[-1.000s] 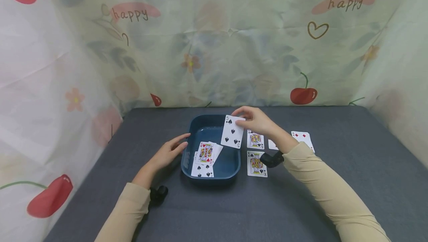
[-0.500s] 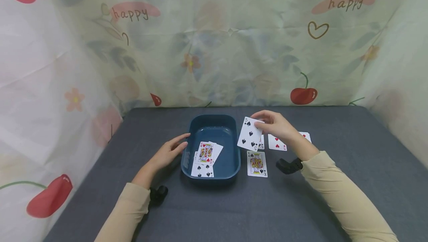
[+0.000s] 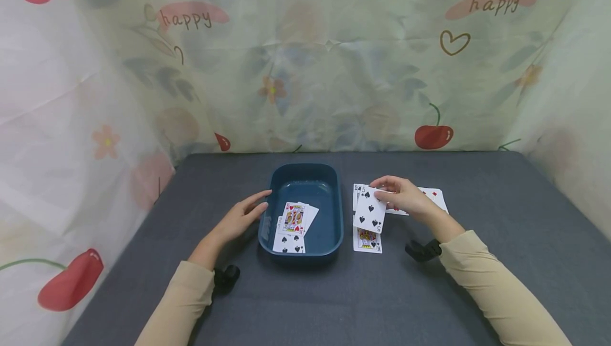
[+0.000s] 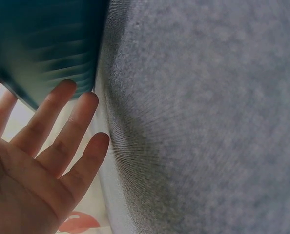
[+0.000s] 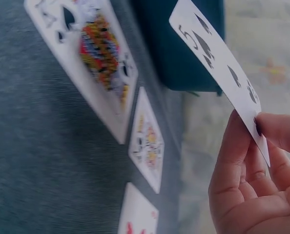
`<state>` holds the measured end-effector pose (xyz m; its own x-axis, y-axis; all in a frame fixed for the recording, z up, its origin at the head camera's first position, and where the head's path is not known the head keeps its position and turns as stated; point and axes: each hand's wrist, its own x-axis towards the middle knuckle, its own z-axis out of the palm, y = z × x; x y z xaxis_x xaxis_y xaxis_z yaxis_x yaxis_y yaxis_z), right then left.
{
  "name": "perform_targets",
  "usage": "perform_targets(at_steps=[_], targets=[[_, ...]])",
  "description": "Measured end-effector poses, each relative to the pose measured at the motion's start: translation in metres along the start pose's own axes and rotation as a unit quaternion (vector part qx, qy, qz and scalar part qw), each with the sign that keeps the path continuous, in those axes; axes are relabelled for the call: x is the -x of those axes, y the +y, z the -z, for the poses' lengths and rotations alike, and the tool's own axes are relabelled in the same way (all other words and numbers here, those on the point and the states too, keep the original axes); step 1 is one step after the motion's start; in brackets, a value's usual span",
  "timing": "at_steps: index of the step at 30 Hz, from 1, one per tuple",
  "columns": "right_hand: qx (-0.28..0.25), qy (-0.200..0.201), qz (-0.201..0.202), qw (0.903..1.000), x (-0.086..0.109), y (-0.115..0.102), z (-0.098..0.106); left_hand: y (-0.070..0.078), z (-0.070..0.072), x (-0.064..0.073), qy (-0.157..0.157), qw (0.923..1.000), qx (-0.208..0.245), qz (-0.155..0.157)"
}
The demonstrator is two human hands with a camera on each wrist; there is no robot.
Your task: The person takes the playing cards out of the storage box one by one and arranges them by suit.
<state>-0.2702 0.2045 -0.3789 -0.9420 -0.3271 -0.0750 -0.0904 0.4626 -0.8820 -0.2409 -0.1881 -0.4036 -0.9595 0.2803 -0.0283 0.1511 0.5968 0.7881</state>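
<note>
My right hand (image 3: 406, 197) pinches a five of spades (image 3: 370, 216) between thumb and fingers, over two face-up kings to the right of the blue tray. In the right wrist view this card is tilted above the table. Below it lies the king of spades (image 3: 367, 242), partly covered; the other king (image 5: 147, 141), apparently of clubs, shows in the right wrist view. The left hand (image 3: 240, 217) has its fingers extended at the left side of the blue tray (image 3: 325, 234). Inside the tray, a king of hearts (image 3: 293, 218) overlaps other cards, including a black-suited one (image 3: 289, 244).
Right of the kings lie a hearts card (image 3: 399, 212), mostly hidden by the right hand, and a diamonds card (image 3: 435, 197). A dark grey cloth (image 3: 305, 309) covers the table. A patterned curtain (image 3: 329, 70) hangs along its back.
My right hand has carried the five of spades from above the tray's right side rightward and slightly nearer, over the two kings. The left hand and the tray have stayed put.
</note>
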Motion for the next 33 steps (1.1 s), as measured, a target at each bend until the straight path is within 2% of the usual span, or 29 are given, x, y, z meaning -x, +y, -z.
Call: perform_targets(at_steps=[5,11,14,17,26,33], targets=[[0.004,-0.025,-0.006,0.9997,0.000,0.009,-0.005,-0.001,0.000,0.000,0.001,1.0000,0.002,0.008],[-0.023,-0.064,-0.003,0.9977,-0.002,0.017,-0.013,-0.001,-0.001,-0.001,0.003,0.9999,0.003,0.011],[-0.019,-0.072,-0.003,0.9972,-0.002,0.018,-0.017,-0.001,-0.001,0.000,0.002,0.9999,0.002,0.011],[0.000,-0.067,0.005,0.9977,-0.002,0.019,-0.021,0.000,-0.001,0.000,0.001,0.9999,0.002,0.010],[0.081,-0.045,0.074,0.9929,-0.003,0.024,-0.026,0.001,0.000,0.000,-0.001,0.9999,0.003,0.010],[0.096,-0.033,0.081,0.9915,-0.005,0.026,-0.026,0.001,0.000,0.000,-0.001,0.9999,0.003,0.010]])
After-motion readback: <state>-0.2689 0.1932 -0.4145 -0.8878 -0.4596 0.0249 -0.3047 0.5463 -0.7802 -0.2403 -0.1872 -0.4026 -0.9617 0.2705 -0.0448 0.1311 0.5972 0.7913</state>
